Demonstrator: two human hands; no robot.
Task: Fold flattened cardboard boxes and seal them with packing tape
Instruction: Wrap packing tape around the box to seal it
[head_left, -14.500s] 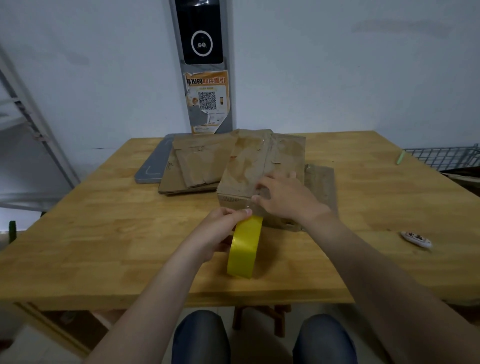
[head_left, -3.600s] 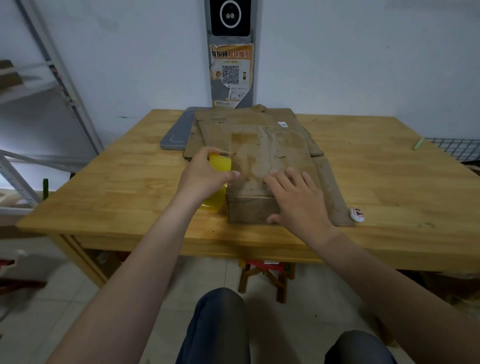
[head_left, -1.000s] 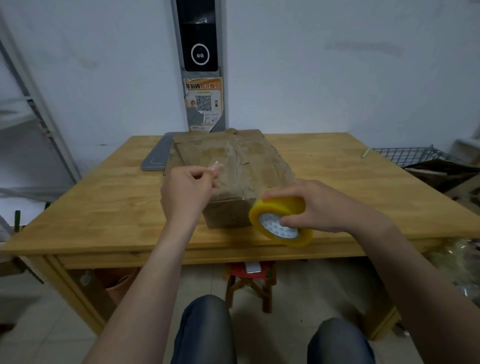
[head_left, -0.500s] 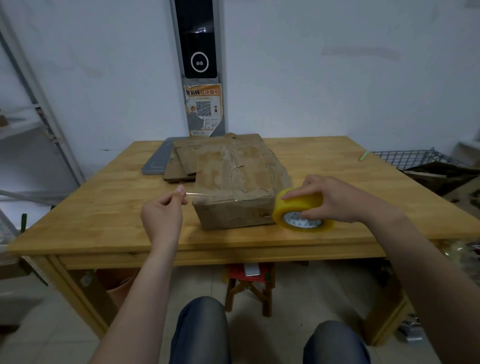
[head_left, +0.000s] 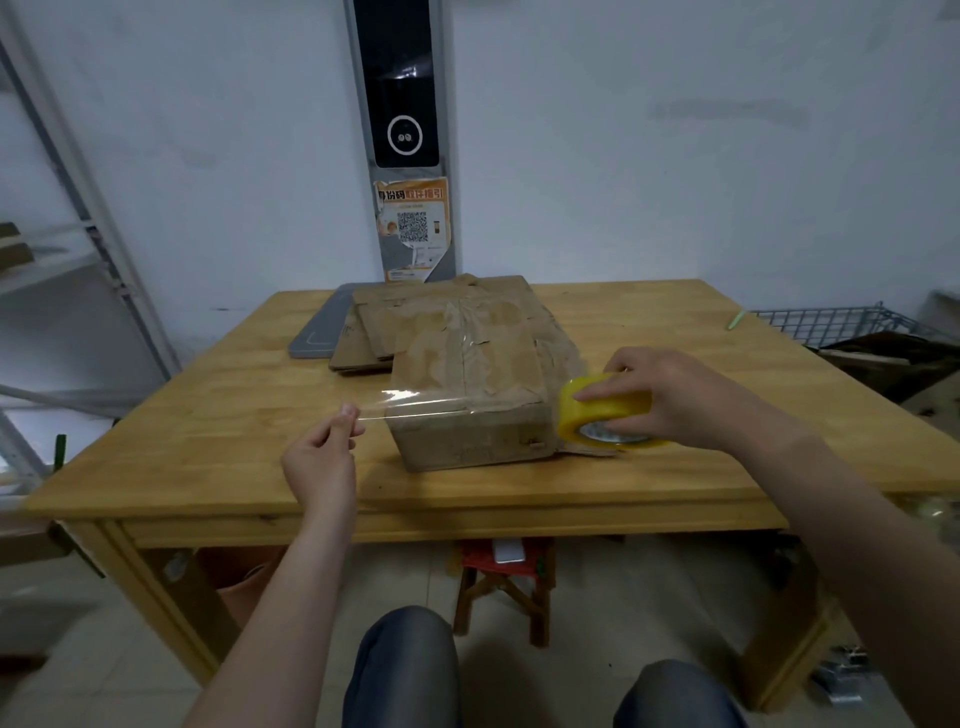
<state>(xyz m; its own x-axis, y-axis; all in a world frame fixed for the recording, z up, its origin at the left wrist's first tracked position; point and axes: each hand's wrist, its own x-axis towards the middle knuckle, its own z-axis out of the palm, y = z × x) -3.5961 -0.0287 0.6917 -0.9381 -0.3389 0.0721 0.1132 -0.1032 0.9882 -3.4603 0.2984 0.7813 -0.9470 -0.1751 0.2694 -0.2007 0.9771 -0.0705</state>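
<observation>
The step in hand looks like sealing: a folded-up box (head_left: 467, 364) stands on the desk (head_left: 234, 415) near the middle of its front edge, its top flaps closed and already shiny with clear tape along the centre seam, and a fresh strip (head_left: 415, 405) is drawn taut from side to side over the box's front top edge. The left hand (head_left: 319, 462) is off the box's left front corner, above the desk; its fingers (head_left: 349, 415) are closed to a tight pinch, thumb against fingertip, on the free end of the strip, and the other fingers are curled in and hold nothing else. The right hand (head_left: 675, 395) is off the box's right front corner and grips the yellow tape roll (head_left: 602, 408) from above, with the fingers spread over the outer band and the thumb hidden behind it. The roll is low, just beside the box; whether it rests on the desk I cannot tell. Nor can I tell whether the strip has stuck to the cardboard yet or only hangs just over it. The next move, as I judge it, calls for lowering both hands evenly so the strip lands flat across the front edge, then pressing it down and wrapping its ends over the two sides before parting it from the roll. Uneven tension would wrinkle it or let it fold onto itself. More flattened boxes (head_left: 358, 348) lie stacked behind, toward the desk's back edge, so more folding remains.
</observation>
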